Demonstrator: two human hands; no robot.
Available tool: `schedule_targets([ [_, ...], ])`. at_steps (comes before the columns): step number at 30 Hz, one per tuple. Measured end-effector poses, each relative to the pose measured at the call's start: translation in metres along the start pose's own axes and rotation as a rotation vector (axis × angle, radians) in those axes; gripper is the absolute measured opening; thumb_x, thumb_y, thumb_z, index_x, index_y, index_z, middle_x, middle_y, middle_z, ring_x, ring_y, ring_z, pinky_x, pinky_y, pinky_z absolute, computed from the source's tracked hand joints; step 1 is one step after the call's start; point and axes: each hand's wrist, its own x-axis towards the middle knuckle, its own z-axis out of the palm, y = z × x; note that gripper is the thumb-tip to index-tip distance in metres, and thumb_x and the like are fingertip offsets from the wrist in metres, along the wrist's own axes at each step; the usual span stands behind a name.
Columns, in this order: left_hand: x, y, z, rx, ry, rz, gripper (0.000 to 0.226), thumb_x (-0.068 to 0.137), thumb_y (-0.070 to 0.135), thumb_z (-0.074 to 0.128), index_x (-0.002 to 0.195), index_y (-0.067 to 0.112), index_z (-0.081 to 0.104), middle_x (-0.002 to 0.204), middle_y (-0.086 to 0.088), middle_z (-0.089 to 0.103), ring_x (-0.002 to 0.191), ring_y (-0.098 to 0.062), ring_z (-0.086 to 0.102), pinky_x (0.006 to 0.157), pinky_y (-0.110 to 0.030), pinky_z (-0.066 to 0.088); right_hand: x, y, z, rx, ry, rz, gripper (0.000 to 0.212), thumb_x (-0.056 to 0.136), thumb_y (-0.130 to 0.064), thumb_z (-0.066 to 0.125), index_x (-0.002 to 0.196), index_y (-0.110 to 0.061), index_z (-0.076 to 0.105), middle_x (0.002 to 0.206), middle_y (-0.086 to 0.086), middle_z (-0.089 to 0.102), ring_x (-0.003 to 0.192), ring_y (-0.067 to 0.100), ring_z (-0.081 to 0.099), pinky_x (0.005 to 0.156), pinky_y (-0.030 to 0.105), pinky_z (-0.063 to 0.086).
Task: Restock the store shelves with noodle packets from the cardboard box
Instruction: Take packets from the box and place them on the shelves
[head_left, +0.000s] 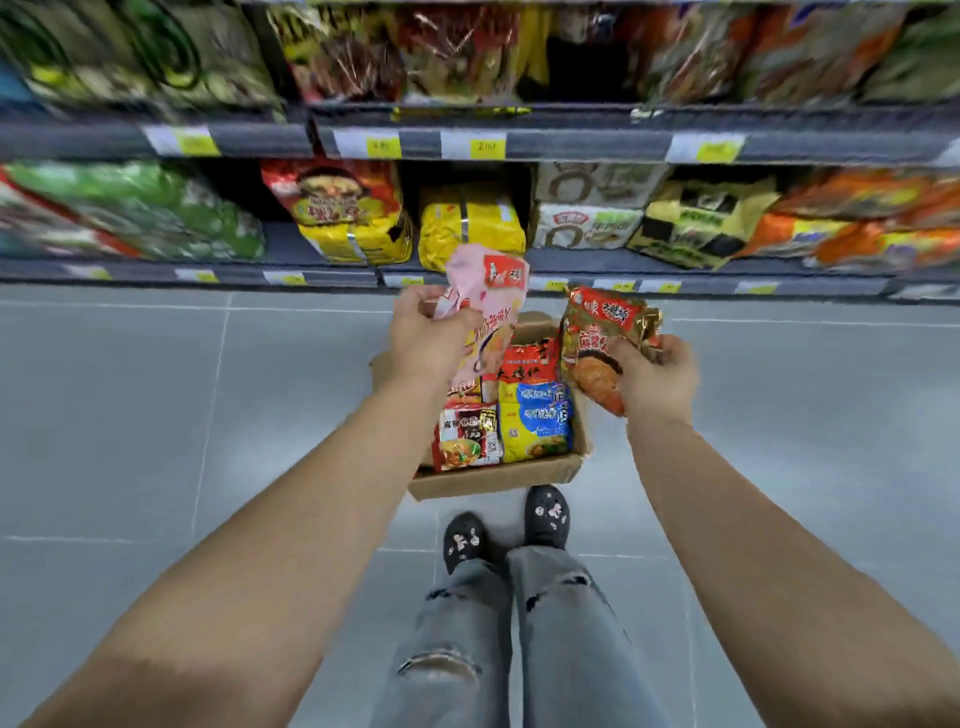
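A cardboard box (493, 480) sits on the floor in front of my feet, holding several noodle packets, among them a blue and yellow one (535, 421) and a red one (524, 361). My left hand (428, 338) grips a pink noodle packet (488, 288) above the box's left side. My right hand (657, 376) holds a red and gold noodle packet (602, 338) above the box's right side. The bottom shelf (571, 260) lies just beyond both packets.
Two grey shelves carry stacked multipacks: yellow ones (470, 226) straight ahead, white ones (589, 208) to the right, green ones (140, 208) to the left. Price tags line the shelf edges. Grey tiled floor (156, 415) spreads on both sides of the box.
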Motion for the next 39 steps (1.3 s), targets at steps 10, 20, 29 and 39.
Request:
schedule_targets([
  [10,-0.139,0.242,-0.05,-0.227,-0.129,0.393,0.043,0.064,0.01,0.073,0.1,0.021,0.053,0.11,-0.007,0.058,0.099,-0.028,0.062,0.086,-0.046,0.053,-0.09,-0.223,-0.127,0.105,0.055,-0.409,0.05,0.071,-0.038,0.078,0.111,-0.019,0.055,0.105,-0.002,0.056,0.096,0.02,0.057,0.085,0.038,0.047],
  [20,-0.238,0.396,-0.002,-0.467,-0.219,0.652,0.048,0.064,0.01,0.069,0.11,0.014,0.055,0.112,-0.015,0.066,0.09,-0.032,0.067,0.082,-0.049,0.054,-0.089,-0.387,-0.26,0.198,0.063,-0.858,0.05,0.076,-0.042,0.074,0.115,-0.019,0.053,0.109,-0.001,0.056,0.102,0.022,0.055,0.085,0.038,0.047],
  [29,-0.289,0.471,0.067,-0.46,0.047,0.956,0.026,0.087,0.025,0.065,0.102,0.019,0.044,0.097,0.002,0.054,0.089,-0.016,0.054,0.075,-0.03,0.043,-0.063,-0.495,-0.346,0.21,0.072,-1.146,0.035,0.084,-0.046,0.064,0.107,-0.034,0.04,0.085,-0.014,0.047,0.07,0.007,0.048,0.069,0.03,0.041],
  [39,-0.279,0.537,0.087,-0.172,0.349,1.256,0.038,0.082,0.021,0.07,0.071,0.024,0.034,0.067,0.006,0.034,0.06,-0.009,0.035,0.061,-0.023,0.035,-0.014,-0.565,-0.353,0.392,0.07,-1.426,0.025,0.086,-0.031,0.067,0.094,-0.028,0.043,0.092,-0.006,0.054,0.086,0.017,0.054,0.072,0.026,0.044],
])
